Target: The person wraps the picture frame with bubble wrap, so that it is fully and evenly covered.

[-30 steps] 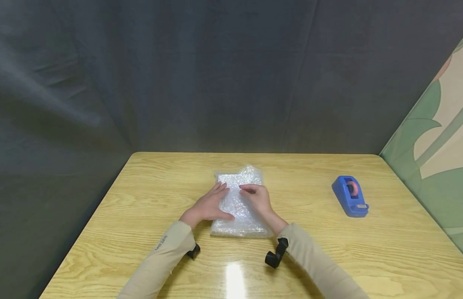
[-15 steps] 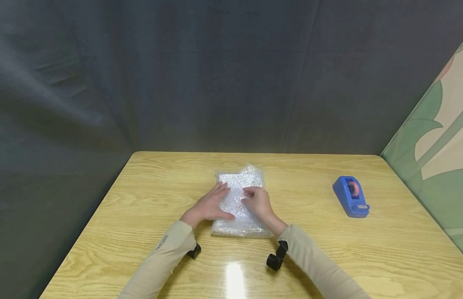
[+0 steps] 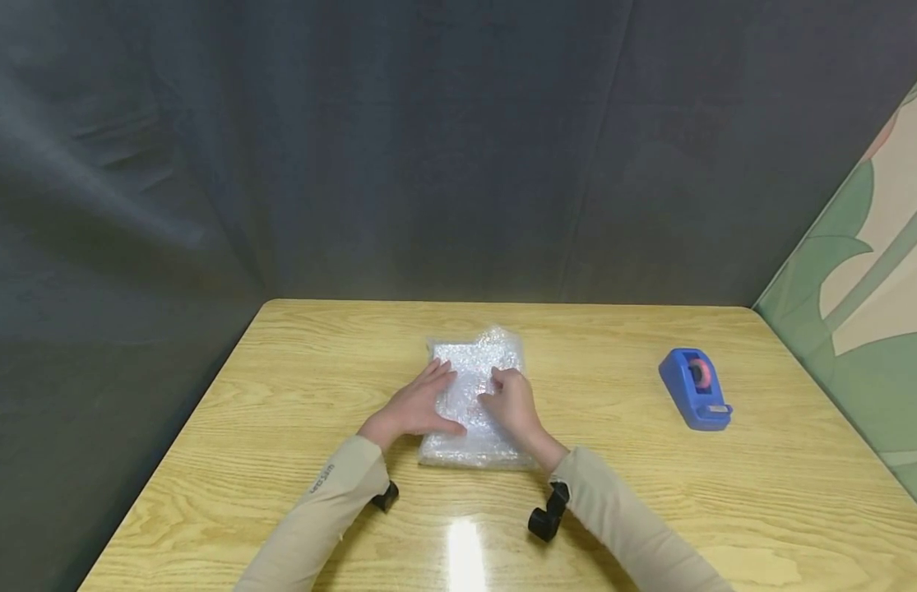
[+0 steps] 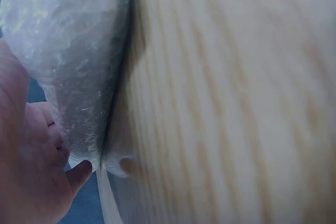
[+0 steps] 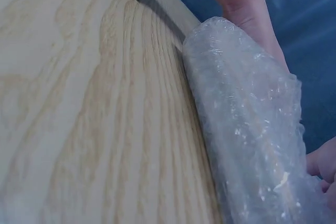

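Note:
A flat package in clear bubble wrap (image 3: 469,450) lies near the middle of the wooden table. My left hand (image 3: 416,409) rests spread on its left side, with the thumb along the near part of the top. Over the right half, my right hand (image 3: 513,404) presses at the wrap with curled fingers, its thumb tip on the top; nothing shows between them. In the left wrist view, the left hand (image 4: 34,182) lies beside the puffed bubble wrap (image 4: 79,51). The right wrist view catches part of the right hand (image 5: 324,169) at the edge of the wrap (image 5: 241,124).
A blue tape dispenser (image 3: 695,390) with a pink roll stands on the right of the wooden table (image 3: 303,395). A dark curtain (image 3: 443,148) hangs behind the table's far edge. A patterned green and beige surface (image 3: 880,329) borders the right side.
My right hand has shifted slightly to the right and its index finger has curled in from a straighter reach. The left hand and the package stay practically where they were.

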### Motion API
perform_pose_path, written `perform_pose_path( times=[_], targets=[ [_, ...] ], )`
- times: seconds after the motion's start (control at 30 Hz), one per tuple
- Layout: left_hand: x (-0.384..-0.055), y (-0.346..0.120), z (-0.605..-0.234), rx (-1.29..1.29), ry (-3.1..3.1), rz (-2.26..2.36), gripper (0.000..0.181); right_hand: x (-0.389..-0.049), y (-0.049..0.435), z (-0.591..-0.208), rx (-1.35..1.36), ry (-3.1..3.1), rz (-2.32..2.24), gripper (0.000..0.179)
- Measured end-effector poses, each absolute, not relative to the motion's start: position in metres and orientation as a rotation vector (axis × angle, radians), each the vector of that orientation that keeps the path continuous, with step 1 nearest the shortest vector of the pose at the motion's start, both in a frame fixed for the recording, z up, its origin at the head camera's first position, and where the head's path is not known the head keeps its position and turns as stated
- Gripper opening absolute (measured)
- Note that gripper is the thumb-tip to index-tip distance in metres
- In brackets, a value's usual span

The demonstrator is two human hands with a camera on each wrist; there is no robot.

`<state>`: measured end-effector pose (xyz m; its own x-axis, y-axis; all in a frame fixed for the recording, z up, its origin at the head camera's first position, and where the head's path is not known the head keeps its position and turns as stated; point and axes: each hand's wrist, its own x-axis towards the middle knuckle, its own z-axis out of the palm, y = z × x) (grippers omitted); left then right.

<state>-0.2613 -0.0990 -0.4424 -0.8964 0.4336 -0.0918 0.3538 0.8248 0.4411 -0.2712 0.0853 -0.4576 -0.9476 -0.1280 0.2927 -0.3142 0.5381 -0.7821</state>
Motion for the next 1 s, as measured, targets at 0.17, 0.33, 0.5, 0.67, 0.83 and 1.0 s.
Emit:
perform_pose_path(
  times=[0.17, 0.33, 0.5, 0.67, 0.83, 1.0],
  targets=[
    [-0.261, -0.099, -0.442, 0.612, 2.814, 0.635, 0.099, -0.271, 0.088, -0.457, 0.337, -2.567, 1.502, 0.057],
    [-0.260, -0.100, -0.441, 0.617, 2.819, 0.638, 0.099, -0.275, 0.097, -0.455, 0.553, -2.585, 1.388, 0.065],
    [-0.260, -0.099, -0.441, 0.618, 2.813, 0.646, 0.099, -0.285, 0.106, -0.460, 0.795, -2.546, 1.144, 0.032],
    [-0.261, -0.099, -0.443, 0.612, 2.805, 0.650, 0.099, -0.290, 0.109, -0.467, 0.882, -2.546, 1.067, 0.015],
    [-0.260, -0.099, -0.442, 0.607, 2.804, 0.654, 0.099, -0.293, 0.108, -0.469, 0.938, -2.551, 0.994, 0.015],
    [-0.261, -0.099, -0.442, 0.606, 2.805, 0.658, 0.099, -0.293, 0.108, -0.469, 0.997, -2.544, 0.860, 0.022]
  ],
)
